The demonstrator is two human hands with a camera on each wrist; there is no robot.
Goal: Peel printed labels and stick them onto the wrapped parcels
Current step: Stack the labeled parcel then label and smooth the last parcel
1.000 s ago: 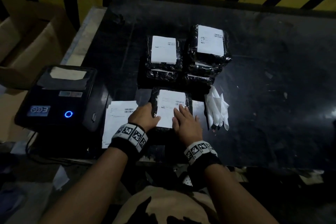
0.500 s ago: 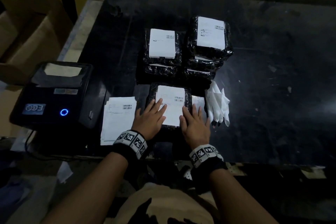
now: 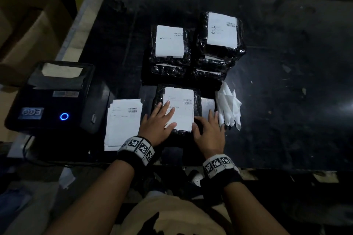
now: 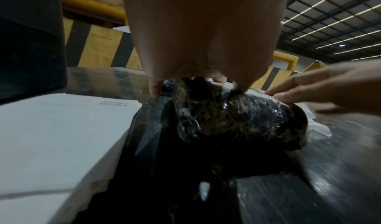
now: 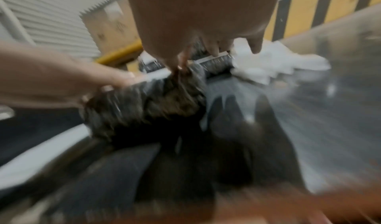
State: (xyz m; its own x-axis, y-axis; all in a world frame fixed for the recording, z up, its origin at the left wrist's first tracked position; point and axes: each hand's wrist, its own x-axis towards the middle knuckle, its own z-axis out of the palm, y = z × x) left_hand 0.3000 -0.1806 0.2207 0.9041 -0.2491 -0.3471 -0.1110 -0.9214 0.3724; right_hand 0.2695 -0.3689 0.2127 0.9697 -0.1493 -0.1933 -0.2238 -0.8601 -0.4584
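Black table (image 3: 286, 101): both hands' fingers spread flat, pressing label (image 3: 180, 108) on wrapped parcel (image 3: 197, 105).

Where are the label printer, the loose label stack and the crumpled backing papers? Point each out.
label printer (image 3: 51, 97), head view, on its dark top cover.
loose label stack (image 3: 122, 122), head view, middle of the top sheet.
crumpled backing papers (image 3: 228, 106), head view, centre of the white pile.

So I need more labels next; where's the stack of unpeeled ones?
In the head view, the label stack lies left of the left hand, between the printer and the near parcel.
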